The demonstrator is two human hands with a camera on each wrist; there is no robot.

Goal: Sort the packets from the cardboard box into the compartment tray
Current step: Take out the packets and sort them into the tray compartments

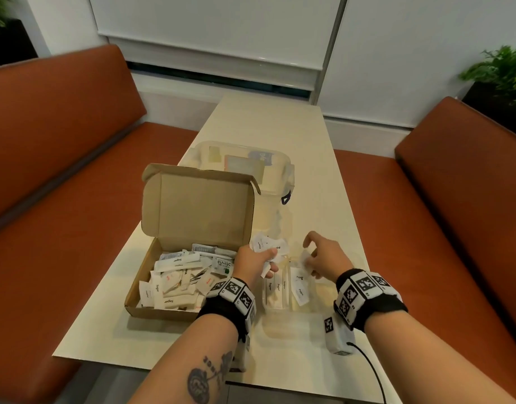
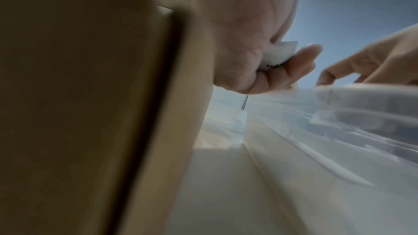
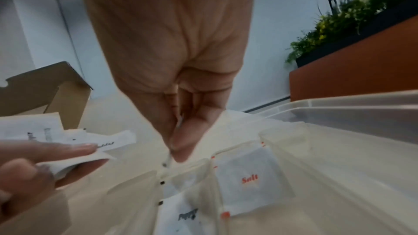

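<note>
Left hand (image 1: 252,259) clutches a packet bunch (image 1: 270,246); right hand (image 1: 324,258) pinches one packet (image 3: 168,157) over the tray (image 1: 283,306); beside them, the box (image 1: 140,298) looks mostly full.

"sugar" and "stevia" on box packets (image 1: 175,282), "salt" on a tray packet (image 3: 250,179).

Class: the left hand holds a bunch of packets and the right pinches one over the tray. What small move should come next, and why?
Probably lower the right hand and release its packet into the pepper compartment below. Its edge-on packet hangs right above that slot, while the left hand holds more packets waiting to be sorted. Its label is not readable, so this is a guess.
</note>
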